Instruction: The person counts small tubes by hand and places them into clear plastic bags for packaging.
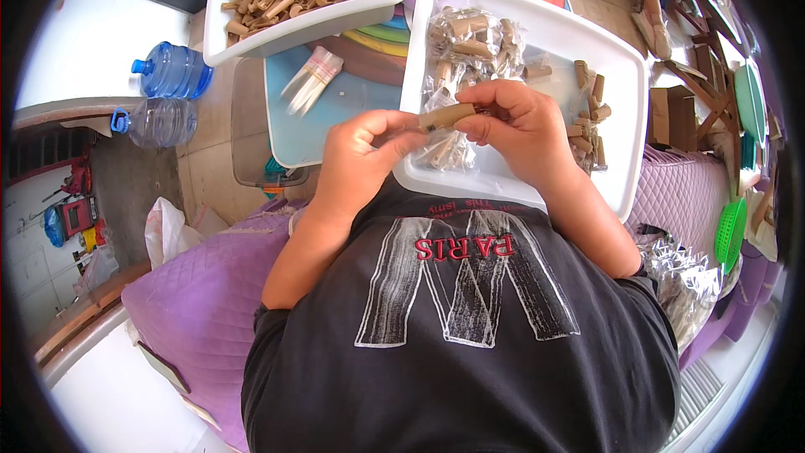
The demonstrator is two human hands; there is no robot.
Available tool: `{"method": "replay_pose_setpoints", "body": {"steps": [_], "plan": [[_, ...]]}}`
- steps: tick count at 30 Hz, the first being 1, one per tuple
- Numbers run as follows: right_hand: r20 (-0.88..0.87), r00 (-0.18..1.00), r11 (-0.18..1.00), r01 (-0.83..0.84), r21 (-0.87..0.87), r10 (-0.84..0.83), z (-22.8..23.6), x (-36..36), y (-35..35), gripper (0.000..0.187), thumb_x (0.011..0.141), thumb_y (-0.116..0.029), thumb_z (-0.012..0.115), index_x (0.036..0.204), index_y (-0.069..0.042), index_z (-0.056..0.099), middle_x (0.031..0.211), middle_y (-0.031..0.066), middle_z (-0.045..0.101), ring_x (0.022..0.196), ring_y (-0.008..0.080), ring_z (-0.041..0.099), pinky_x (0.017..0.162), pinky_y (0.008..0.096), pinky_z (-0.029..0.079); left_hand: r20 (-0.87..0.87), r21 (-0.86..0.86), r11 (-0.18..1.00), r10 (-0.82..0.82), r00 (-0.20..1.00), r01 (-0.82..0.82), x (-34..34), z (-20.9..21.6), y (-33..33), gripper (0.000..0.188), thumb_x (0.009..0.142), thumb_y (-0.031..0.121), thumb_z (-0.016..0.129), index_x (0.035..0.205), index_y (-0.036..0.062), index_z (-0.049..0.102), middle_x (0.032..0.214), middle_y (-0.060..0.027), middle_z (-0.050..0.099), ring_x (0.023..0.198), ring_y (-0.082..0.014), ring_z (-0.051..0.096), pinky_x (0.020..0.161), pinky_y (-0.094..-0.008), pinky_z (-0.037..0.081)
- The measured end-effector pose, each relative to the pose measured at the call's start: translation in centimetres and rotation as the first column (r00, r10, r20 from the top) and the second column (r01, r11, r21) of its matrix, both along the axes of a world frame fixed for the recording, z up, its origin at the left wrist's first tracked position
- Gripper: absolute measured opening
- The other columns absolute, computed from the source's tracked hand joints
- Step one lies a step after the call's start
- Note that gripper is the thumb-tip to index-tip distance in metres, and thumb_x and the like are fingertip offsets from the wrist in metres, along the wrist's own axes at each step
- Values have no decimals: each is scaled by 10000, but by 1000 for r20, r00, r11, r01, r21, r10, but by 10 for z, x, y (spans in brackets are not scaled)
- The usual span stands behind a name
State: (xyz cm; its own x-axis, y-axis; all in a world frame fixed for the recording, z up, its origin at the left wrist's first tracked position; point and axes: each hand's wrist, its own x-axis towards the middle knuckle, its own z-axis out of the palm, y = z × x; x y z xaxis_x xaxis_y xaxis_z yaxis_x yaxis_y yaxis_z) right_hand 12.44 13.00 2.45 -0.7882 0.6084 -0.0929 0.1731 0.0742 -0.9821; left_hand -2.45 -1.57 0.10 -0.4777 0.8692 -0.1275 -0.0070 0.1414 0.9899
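Between my two hands, above the near edge of a white tray [604,42], is a short brown tube-like piece [447,117]. My left hand [365,151] pinches its left end, and my right hand [516,122] grips the right end between thumb and fingers. Whether a clear wrapper covers this piece, I cannot tell. Clear-wrapped brown pieces [470,27] are heaped in the tray's left part, just beyond my fingers. Several bare-looking brown pieces [590,109] lie on its right side, near my right wrist.
A white bin [310,31] full of brown pieces stands at the far left. A bundle of thin pale strips [316,77] lies on the blue tabletop [285,117]. Large plastic bottles [173,70] stand on the floor to the left. Silvery packets [683,285] sit at the right on purple quilted fabric [683,189].
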Motion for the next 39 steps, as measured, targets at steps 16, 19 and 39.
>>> {"method": "replay_pose_setpoints", "body": {"steps": [16,19,39], "plan": [[-61,998,961,17,277,0,-16,-3,11,167,716,-77,708,867,-32,651,718,44,563,677,149,552,618,283,450,569,-30,998,-35,821,64,11,6,14,326,787,107,679,1055,-50,581,930,-48,632,797,-82,569,746,-213,451],[-101,979,888,-114,445,176,-8,2,9,151,740,-53,681,887,-33,652,848,64,556,789,177,547,702,283,446,589,-21,998,-39,807,64,9,4,16,325,799,99,666,1069,-54,572,942,-53,632,813,-83,573,750,-208,453],[-211,975,740,93,667,68,5,-15,6,170,679,-64,693,845,-69,659,836,70,567,794,244,558,692,331,454,239,94,995,14,971,-37,22,9,21,246,895,151,557,1060,-23,613,921,-18,636,820,-45,532,734,-187,429]]}}
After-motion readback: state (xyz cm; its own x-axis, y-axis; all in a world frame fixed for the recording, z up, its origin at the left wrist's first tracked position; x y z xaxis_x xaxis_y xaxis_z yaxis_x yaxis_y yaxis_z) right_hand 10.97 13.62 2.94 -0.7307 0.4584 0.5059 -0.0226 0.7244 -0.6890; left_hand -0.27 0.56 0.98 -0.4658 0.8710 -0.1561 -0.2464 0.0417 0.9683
